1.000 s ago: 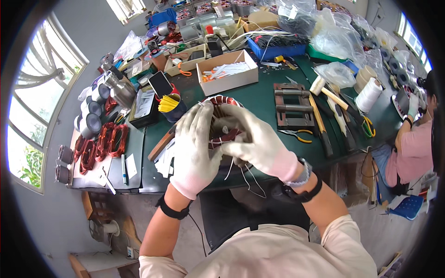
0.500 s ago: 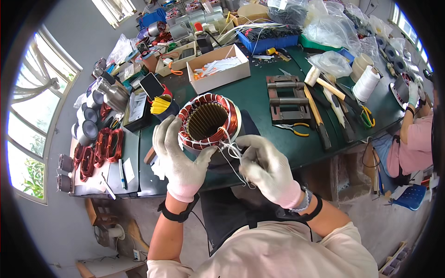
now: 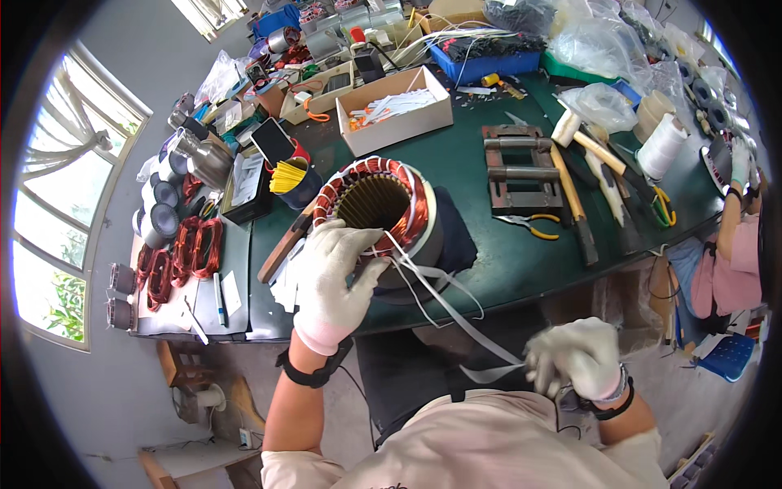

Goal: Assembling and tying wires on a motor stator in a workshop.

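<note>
At the near side of the desk (image 3: 468, 167), the left hand (image 3: 334, 287) clamps the copper-wound stator (image 3: 417, 213); the right hand (image 3: 580, 359), apart, grips white tape (image 3: 489, 376). Even tension appears advisable.

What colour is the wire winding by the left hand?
The winding is reddish copper, best seen in the head view.

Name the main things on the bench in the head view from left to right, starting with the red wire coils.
Red wire coils, yellow sticks, copper-wound ring, metal frame, white thread spool.
</note>
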The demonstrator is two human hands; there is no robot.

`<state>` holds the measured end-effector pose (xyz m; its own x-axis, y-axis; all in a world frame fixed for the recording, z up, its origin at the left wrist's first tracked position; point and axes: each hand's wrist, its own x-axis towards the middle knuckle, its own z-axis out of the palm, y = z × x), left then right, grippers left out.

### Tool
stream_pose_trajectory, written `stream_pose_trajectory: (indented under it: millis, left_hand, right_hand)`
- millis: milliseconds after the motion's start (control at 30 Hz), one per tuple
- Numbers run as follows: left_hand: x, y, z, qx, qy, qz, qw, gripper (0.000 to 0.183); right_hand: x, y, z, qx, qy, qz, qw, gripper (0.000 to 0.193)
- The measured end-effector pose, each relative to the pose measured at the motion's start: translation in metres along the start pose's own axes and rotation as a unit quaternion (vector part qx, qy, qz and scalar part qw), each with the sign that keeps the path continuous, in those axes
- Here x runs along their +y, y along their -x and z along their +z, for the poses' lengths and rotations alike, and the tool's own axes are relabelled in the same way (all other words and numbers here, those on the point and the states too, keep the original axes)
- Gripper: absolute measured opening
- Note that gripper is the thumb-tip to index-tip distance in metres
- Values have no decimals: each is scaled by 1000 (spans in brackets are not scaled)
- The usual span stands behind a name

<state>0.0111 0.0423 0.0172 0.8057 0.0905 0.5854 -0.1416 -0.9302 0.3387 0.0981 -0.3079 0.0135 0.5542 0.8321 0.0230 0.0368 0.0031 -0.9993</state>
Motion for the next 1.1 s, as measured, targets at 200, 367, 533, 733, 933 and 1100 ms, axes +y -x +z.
stream_pose_trajectory:
  millis: [200, 367, 533, 733, 933, 1100]
  left_hand:
    - [-1, -4, 2, 15, 31, 9, 999, 36]
    - [2, -3, 1, 18, 30, 28, 999, 38]
    - [0, -5, 4, 23, 23, 23, 999, 39]
    - [-1, -1, 5, 32, 25, 7, 999, 35]
    - [-3, -7, 0, 30, 57, 21, 998, 37]
    - [-4, -6, 2, 39, 64, 28, 997, 36]
  right_hand:
    - [337, 284, -117, -3, 548, 484, 683, 32]
    - [313, 276, -95, 100, 555, 460, 686, 23]
    - [151, 42, -17, 199, 432, 29, 879, 15]
    - [35, -112, 65, 107, 81, 61, 989, 25]
    - [16, -57, 79, -88, 107, -219, 966, 27]
    - [-14, -106, 44, -18, 189, -376, 907, 23]
